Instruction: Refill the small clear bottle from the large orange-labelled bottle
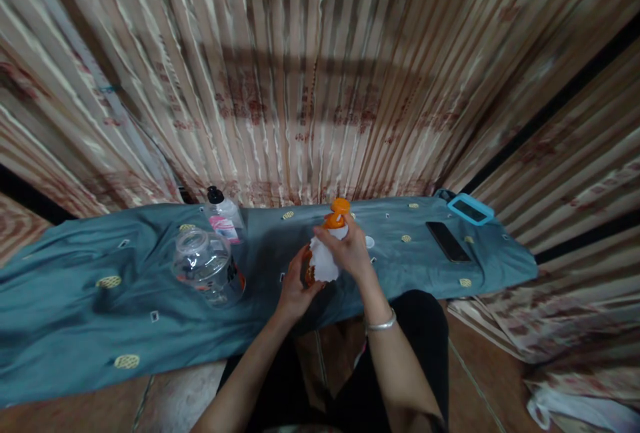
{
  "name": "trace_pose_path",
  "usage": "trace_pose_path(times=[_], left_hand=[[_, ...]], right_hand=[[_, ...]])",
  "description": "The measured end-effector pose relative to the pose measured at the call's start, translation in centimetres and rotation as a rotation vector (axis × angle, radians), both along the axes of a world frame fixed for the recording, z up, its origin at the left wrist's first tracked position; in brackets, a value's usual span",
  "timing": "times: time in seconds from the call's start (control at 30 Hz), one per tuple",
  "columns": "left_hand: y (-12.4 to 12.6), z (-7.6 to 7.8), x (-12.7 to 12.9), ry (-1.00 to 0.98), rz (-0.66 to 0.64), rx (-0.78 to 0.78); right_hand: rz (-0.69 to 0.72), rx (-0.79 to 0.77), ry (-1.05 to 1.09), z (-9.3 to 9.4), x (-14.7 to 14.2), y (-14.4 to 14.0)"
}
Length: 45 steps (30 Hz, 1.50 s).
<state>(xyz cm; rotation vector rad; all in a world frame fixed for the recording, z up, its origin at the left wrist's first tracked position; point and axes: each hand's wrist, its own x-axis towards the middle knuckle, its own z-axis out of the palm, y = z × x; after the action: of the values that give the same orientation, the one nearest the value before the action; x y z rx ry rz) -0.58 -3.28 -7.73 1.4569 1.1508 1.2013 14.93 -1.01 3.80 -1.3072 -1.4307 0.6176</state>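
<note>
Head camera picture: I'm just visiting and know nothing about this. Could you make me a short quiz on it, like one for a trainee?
1. Fill the gap: the left hand and the right hand hold a container whose top is ____ in colour.
2. True or false: the silver bracelet is on the same arm as the right hand.
3. Which of these lies to the right of both hands in the picture?
A) the clear jar
B) the black phone
C) the pump bottle

Key: 1. orange; 2. true; 3. B
</note>
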Motion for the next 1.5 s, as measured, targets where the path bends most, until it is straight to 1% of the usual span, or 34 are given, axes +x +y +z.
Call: trace_pose_path(times=[0.07, 0.13, 0.2, 0.27, 0.4, 0.5, 0.63, 0.7, 0.77, 0.8, 0.87, 0.9, 0.97, 1.0, 1.07, 1.13, 1.2, 1.3, 1.37, 1.43, 1.47, 1.5], left_hand=[[0.0, 0.1, 0.3, 0.011, 0.0, -0.018], [0.0, 0.3, 0.4, 0.015, -0.017, -0.038], [0.1, 0.6, 0.1, 0.018, -0.039, -0.037], [0.2, 0.9, -0.4, 0.018, -0.044, -0.021], [0.4, 1.6, -1.7, 0.031, -0.011, 0.031], [0.4, 1.9, -2.3, 0.039, -0.016, 0.051], [0.3, 1.7, -2.3, 0.037, -0.078, 0.038], [0.0, 1.6, -2.1, 0.06, -0.07, 0.067], [-0.9, 1.8, -1.9, 0.11, -0.027, 0.128], [-1.6, 2.1, -1.9, 0.139, 0.004, 0.171], [-3.4, 3.2, -1.7, 0.196, 0.05, 0.305], [-4.4, 3.8, -1.6, 0.224, 0.044, 0.383], [-6.0, 5.0, -1.1, 0.278, -0.022, 0.508], [-6.6, 5.5, -0.8, 0.303, -0.052, 0.548], [-7.1, 6.1, 0.0, 0.33, -0.06, 0.605], [-6.8, 6.1, 0.5, 0.348, -0.035, 0.633], [-6.2, 5.9, 0.8, 0.357, -0.009, 0.627], [-5.7, 5.8, 0.5, 0.364, 0.01, 0.604], [-6.1, 6.0, 0.0, 0.377, 0.037, 0.615], [-7.1, 6.3, -0.4, 0.382, 0.06, 0.649], [-7.6, 6.4, -0.3, 0.368, 0.048, 0.668], [-8.3, 6.4, -0.1, 0.35, 0.007, 0.673]], right_hand=[[-0.086, 0.003, 0.054, -1.0, -0.6, -1.0], [-0.127, 0.011, 0.101, -1.8, -1.0, -2.0], [-0.118, 0.033, 0.132, -2.3, -1.0, -2.7], [-0.078, 0.062, 0.155, -2.6, -0.8, -3.0], [-0.009, 0.129, 0.231, -3.1, 0.4, -3.1], [-0.012, 0.163, 0.331, -3.6, 1.4, -2.9], [-0.032, 0.129, 0.498, -4.5, 2.2, -2.5], [-0.05, 0.101, 0.597, -4.7, 2.2, -2.5], [-0.076, 0.083, 0.699, -4.7, 2.0, -2.8], [-0.091, 0.079, 0.745, -4.6, 1.9, -3.1], [-0.119, 0.078, 0.819, -4.2, 1.6, -4.1], [-0.133, 0.081, 0.846, -3.9, 1.5, -4.7], [-0.163, 0.098, 0.881, -3.5, 1.2, -6.1], [-0.179, 0.111, 0.891, -3.3, 1.0, -6.7], [-0.21, 0.137, 0.896, -3.1, 0.6, -7.6], [-0.233, 0.15, 0.883, -3.3, 0.0, -8.0], [-0.234, 0.147, 0.865, -3.6, -0.5, -7.7], [-0.212, 0.145, 0.85, -3.9, -1.0, -7.2], [-0.211, 0.159, 0.852, -3.7, -1.2, -7.4], [-0.218, 0.18, 0.854, -3.2, -1.3, -8.1], [-0.216, 0.192, 0.851, -2.9, -1.4, -8.5], [-0.209, 0.201, 0.843, -2.6, -1.5, -9.1]])
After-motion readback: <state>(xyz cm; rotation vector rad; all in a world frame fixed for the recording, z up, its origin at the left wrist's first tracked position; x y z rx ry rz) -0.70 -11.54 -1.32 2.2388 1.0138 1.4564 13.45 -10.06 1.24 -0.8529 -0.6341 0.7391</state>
